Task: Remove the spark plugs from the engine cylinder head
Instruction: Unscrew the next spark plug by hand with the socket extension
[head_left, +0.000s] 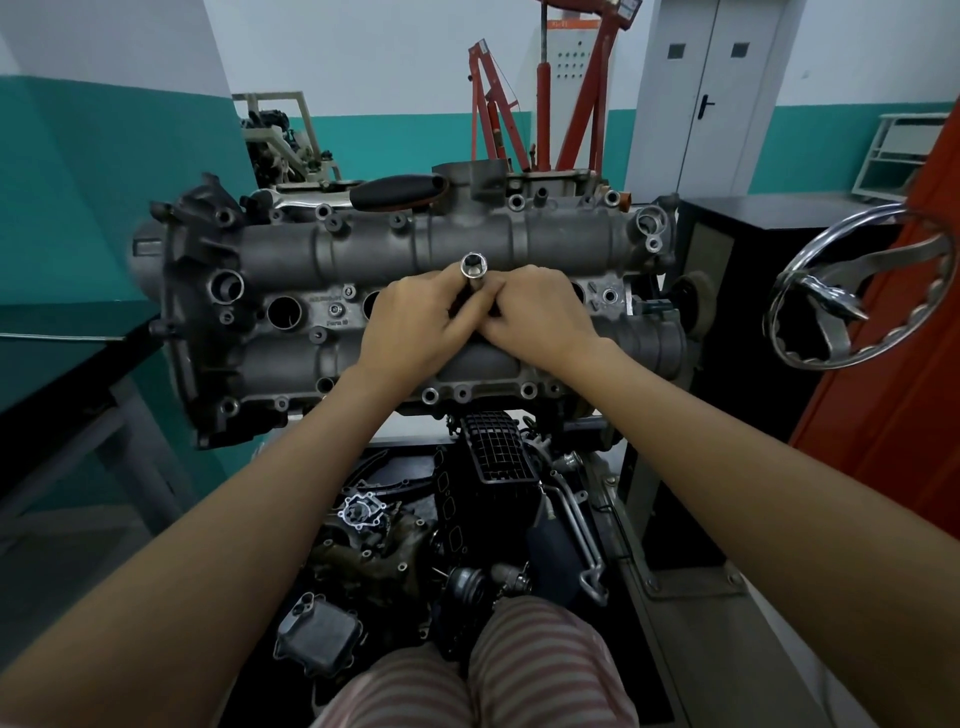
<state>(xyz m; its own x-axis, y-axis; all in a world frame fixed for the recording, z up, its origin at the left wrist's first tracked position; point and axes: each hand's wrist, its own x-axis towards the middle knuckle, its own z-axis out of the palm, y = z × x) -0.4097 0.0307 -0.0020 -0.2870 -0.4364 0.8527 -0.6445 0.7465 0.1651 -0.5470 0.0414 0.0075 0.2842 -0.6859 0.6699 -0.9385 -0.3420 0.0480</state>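
Working left to right along the cylinder head, I am passing the open plug well near its left end. At mid-length, my left hand is gripping the socket tube, fingers clamped round it. My right hand is pinching its base. I am keeping the tube square to the well, so the hex should seat fully before turning. The plug itself is hidden.

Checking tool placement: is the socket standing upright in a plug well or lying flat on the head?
Upright: the socket shows its open hex end upward, both hands gripping its shaft over the cylinder head. Seating below is hidden.
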